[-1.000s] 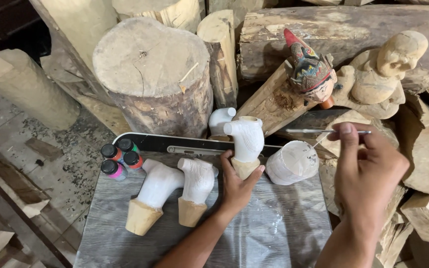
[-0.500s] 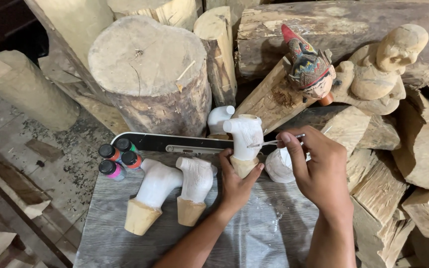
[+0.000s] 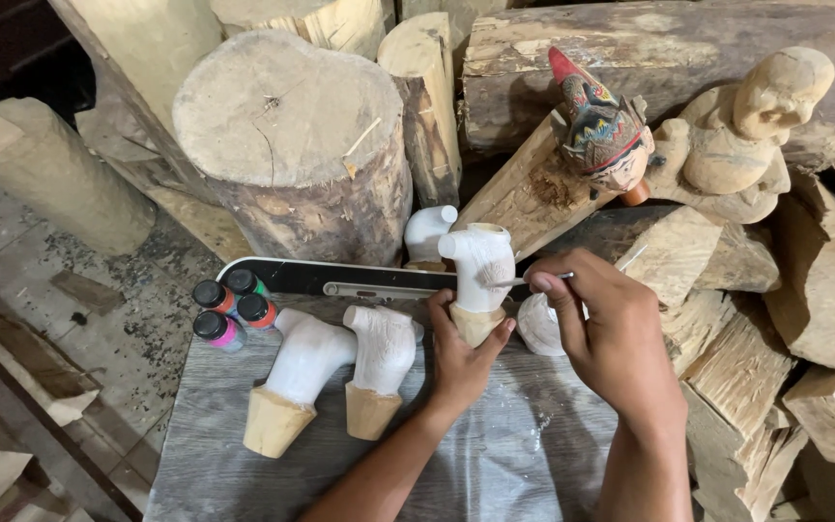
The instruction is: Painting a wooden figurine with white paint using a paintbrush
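A broad log stump (image 3: 292, 145) with a pale cut top stands as the biggest thing here, and everything else sits around it. To its right lie rough split logs (image 3: 630, 58), and against them lean an unpainted wooden figure (image 3: 746, 145) and a painted carved head (image 3: 603, 130) with a red peak. In front of the stump lies a grey wood-grain board (image 3: 244, 464), with a black bar (image 3: 340, 278) along its far edge.

On the board, just in front of the stump, two white-coated carvings (image 3: 340, 372) with bare wooden bases lie side by side. Left of them, near the stump's foot, four small paint bottles (image 3: 232, 307) with dark caps cluster together.

The right hand (image 3: 611, 338), in front and to the right of the stump, is closed in a pinch on a thin brush (image 3: 533, 281); its tip touches the side of the white carving (image 3: 480, 275). That carving stands upright at the board's far edge, just right of the stump's base. The left hand (image 3: 464, 353) wraps its bare wooden base, fingers curled round it and thumb on the far side, clamped firmly. Behind it stands another white piece (image 3: 427, 232), and a white cup (image 3: 538, 324) sits partly hidden by the right hand.
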